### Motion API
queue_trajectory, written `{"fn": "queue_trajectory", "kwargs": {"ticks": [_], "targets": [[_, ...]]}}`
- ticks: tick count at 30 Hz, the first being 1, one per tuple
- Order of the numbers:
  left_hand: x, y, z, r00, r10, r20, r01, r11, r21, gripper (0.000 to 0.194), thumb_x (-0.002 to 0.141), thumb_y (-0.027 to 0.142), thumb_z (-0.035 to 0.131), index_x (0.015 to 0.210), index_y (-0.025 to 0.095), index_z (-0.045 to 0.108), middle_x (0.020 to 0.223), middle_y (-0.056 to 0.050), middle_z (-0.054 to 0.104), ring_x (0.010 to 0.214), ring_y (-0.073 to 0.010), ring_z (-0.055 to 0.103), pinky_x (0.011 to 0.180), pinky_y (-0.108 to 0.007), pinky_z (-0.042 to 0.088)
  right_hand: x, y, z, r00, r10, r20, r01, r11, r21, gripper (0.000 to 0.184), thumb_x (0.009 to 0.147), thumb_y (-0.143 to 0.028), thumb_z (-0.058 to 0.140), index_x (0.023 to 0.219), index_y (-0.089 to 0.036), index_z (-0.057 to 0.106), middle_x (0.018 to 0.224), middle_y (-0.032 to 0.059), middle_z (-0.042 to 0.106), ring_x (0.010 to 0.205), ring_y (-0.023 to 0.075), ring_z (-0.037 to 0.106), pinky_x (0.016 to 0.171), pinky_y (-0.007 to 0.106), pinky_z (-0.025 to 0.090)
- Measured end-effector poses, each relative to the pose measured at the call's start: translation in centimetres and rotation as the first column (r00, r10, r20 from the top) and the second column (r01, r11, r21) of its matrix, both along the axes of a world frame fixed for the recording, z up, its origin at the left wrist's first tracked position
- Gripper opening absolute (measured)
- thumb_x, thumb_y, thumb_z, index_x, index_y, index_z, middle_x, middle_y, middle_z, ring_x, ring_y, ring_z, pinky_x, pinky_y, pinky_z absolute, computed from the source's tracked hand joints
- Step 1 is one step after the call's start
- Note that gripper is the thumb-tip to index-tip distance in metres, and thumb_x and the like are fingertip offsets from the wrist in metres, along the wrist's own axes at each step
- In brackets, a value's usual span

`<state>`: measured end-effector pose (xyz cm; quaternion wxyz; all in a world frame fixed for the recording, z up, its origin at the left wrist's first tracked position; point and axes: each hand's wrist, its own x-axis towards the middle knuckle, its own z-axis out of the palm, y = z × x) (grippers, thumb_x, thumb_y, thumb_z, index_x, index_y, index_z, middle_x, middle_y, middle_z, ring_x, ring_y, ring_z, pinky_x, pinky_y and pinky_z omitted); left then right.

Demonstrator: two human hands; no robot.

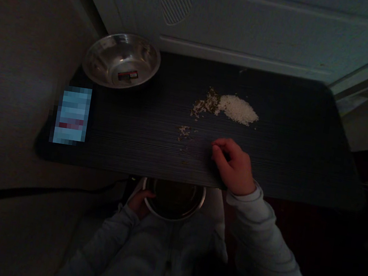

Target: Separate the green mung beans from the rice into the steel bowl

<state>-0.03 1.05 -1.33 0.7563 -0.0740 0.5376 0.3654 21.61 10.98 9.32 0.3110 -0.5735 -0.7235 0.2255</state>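
Observation:
My right hand (pixel 235 165) rests low over the front half of the dark table, its thumb and fingers curled together in a pinch. Whatever lies between those fingertips is too small or hidden to make out. Just beyond it is a heap of white rice (pixel 238 109), which runs leftward into a patch of rice mixed with small dark greenish grains (pixel 212 100). A few loose rice grains (pixel 184 132) are scattered left of the hand. Below the table's front edge, my left hand (pixel 139 202) grips the left rim of a metal bowl (pixel 202 201) at my lap; its dark inside is unclear.
At the table's back left stands a wide steel bowl (pixel 95 58) with a small dark, red-edged packet (pixel 128 75) inside. A lit, pixelated phone-like screen (pixel 72 115) lies at the left edge. A white door panel (pixel 255 29) closes off the far side. A black strap or cable (pixel 41 189) crosses lower left.

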Motion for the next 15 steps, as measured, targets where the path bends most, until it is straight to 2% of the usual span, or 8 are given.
{"fn": "queue_trajectory", "kwargs": {"ticks": [5, 9, 15], "targets": [[0.0, 0.0, 0.0, 1.0, 0.007, 0.014, -0.008, 1.0, 0.009, 0.036, 0.048, 0.006, 0.049, 0.08, 0.014, 0.063, 0.069, -0.005, 0.069, 0.079, -0.0265, 0.059, 0.076, -0.04, 0.042, 0.1, 0.0, 0.1, 0.998, 0.067, 0.017, -0.067, 0.997, 0.025, 0.012, 0.076, -0.024, 0.042, 0.08, -0.019, 0.052, 0.064, -0.0014, 0.055, 0.062, 0.0115, 0.051, 0.063, 0.025, 0.035], [0.1, 0.0, 0.0, 1.0, 0.007, -0.008, -0.007, 1.0, 0.008, 0.035, 0.048, 0.005, 0.049, 0.078, 0.014, 0.063, 0.066, -0.004, 0.068, 0.078, -0.0258, 0.06, 0.075, -0.039, 0.043, 0.0, 0.0, 0.1, 0.998, 0.065, -0.004, -0.065, 0.997, 0.034, 0.013, 0.077, -0.025, 0.041, 0.083, -0.019, 0.052, 0.069, -0.0008, 0.057, 0.063, 0.0115, 0.051, 0.063, 0.025, 0.036], [0.1, 0.0, 0.3, 1.0, -0.013, -0.028, 0.013, 1.0, -0.003, 0.035, 0.049, 0.007, 0.049, 0.08, 0.014, 0.063, 0.058, -0.004, 0.067, 0.076, -0.0263, 0.06, 0.073, -0.04, 0.043, -1.4, 0.5, 0.2, 0.994, 0.102, 0.03, -0.103, 0.992, 0.069, 0.016, 0.078, -0.025, 0.04, 0.086, -0.018, 0.052, 0.071, -0.0005, 0.059, 0.063, 0.0115, 0.052, 0.065, 0.025, 0.035]]}}
